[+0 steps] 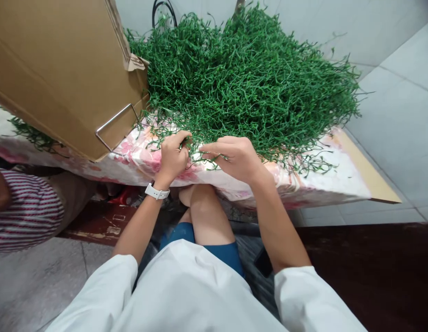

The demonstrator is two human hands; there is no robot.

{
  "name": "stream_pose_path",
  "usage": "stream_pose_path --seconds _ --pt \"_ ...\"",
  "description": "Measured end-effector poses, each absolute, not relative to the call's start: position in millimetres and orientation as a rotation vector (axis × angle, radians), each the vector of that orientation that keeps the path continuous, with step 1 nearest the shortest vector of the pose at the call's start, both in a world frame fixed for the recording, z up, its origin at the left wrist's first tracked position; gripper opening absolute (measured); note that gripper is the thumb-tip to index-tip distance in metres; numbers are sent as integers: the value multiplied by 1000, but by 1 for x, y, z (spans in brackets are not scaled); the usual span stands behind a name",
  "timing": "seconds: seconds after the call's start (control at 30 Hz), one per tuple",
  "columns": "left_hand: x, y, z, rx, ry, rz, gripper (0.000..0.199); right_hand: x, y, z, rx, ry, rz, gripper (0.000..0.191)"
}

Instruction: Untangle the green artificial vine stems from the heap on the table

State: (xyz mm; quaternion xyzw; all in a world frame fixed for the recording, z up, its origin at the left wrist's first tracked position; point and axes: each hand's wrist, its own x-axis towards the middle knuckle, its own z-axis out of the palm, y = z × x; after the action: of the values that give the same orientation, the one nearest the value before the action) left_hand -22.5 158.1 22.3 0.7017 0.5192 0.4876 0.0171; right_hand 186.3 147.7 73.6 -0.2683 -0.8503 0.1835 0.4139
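Note:
A large heap of thin green plastic-looking stems [255, 78] covers the back of a table with a floral cloth [145, 159]. My left hand [174, 154], with a white watch on its wrist, is curled at the heap's front edge, its thumb and index finger pinched on a small green piece. Close by on the right, my right hand [234, 157] has its fingers closed together around a green stem, pointing toward the left hand. A small gap separates the two hands. Loose stems lie on the cloth around them.
A tall cardboard box [68, 78] with a metal wire loop [117, 124] stands at the left on the table. More green stems [34, 136] lie beyond it. A person in a striped shirt [27, 210] sits at the far left. A tiled wall [404, 115] is at the right.

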Motion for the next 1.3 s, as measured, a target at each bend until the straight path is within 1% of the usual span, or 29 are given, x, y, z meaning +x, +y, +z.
stream_pose_path --seconds 0.1,0.2,0.23,0.33,0.4,0.5,0.53,0.6,0.63,0.67,0.73,0.77,0.83,0.93,1.0,1.1,1.23,1.3 --pt "-21 158 22 2200 1621 1492 31 185 144 72 -539 -1971 425 18" --pt "-18 159 21 2220 1700 1446 27 191 129 79 -500 -1620 463 13" --pt "-17 159 22 2213 1733 1425 26 194 123 82 -474 -1502 499 13" --pt "-17 161 23 2133 1790 1379 23 203 107 95 -390 -1244 565 23" --pt "-19 162 24 2110 1776 1372 23 210 105 99 -410 -1205 559 25" --pt "-21 161 24 2127 1749 1379 26 224 123 95 -587 -1344 588 14" --pt "-21 161 23 2122 1751 1391 27 230 134 93 -684 -1418 555 22" --pt "-21 161 22 2107 1753 1420 28 245 162 91 -905 -1551 359 45" --pt "-21 161 22 2106 1752 1427 28 253 177 92 -1003 -1594 218 52" --pt "-21 162 22 2109 1749 1430 28 262 192 96 -1087 -1624 89 54" --pt "-20 162 22 2110 1757 1431 28 280 216 108 -1208 -1669 -57 50" --pt "-20 162 22 2108 1767 1428 28 287 224 115 -1254 -1692 -75 44" --pt "-19 161 22 2110 1786 1409 30 295 228 130 -1283 -1745 -41 31" --pt "-18 159 23 2124 1798 1376 31 283 208 142 -1159 -1863 80 24" --pt "-17 158 23 2130 1809 1370 30 261 187 138 -1018 -1978 195 23" --pt "-16 159 23 2142 1832 1379 30 221 163 120 -795 -2167 321 21" --pt "-16 159 23 2147 1813 1388 27 187 163 92 -641 -2273 342 7" --pt "-16 158 24 2142 1801 1375 25 181 168 81 -620 -2203 440 12"
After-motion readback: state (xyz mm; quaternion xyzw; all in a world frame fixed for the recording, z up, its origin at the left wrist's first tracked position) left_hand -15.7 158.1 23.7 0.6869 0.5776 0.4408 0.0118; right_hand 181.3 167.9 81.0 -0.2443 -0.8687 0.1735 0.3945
